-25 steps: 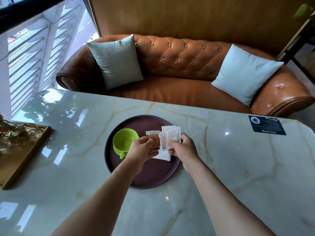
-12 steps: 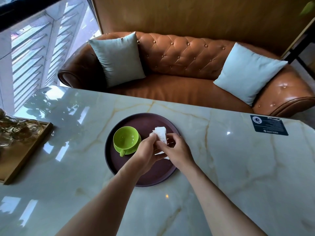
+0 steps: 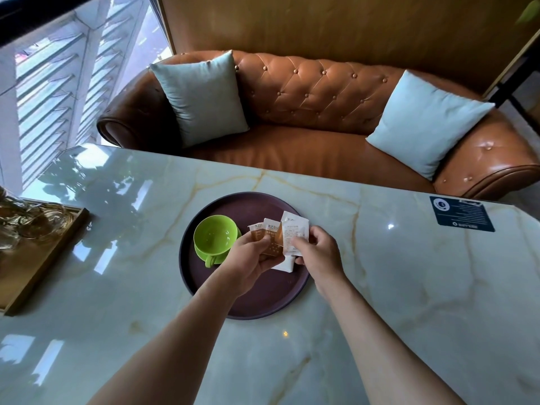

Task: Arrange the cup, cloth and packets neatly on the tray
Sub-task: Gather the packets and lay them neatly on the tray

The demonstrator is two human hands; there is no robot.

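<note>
Both hands meet over the middle of the tray. The left hand (image 3: pixel 248 255) pinches the lower ends of the packets (image 3: pixel 273 239), thumb on top, and the right hand (image 3: pixel 317 252) pinches the rightmost white packet by its right edge. Three packets show, fanned and overlapping, held just above the tray rather than lying on it. Under them a corner of the folded white cloth (image 3: pixel 285 264) peeks out, flat on the tray.

The cup (image 3: pixel 214 238), bright green and on a matching saucer, sits on the left half of the tray with its handle towards the lower edge of the frame. The tray (image 3: pixel 263 302) is round and dark purple.

By the look of it, cup and cloth are already placed; what is left is to square up the packets and lay them down, probably on or beside the cloth.

The tray rests on a glossy pale marble desk (image 3: pixel 409 287) with gold veins. At the far left stands a gold tray of glassware (image 3: pixel 38 238); a dark card (image 3: pixel 461 213) lies at the right. Beyond the desk is a tufted brown leather sofa (image 3: pixel 306 112) with two pale blue cushions, a wood wall behind it, and a window in the upper left.
</note>
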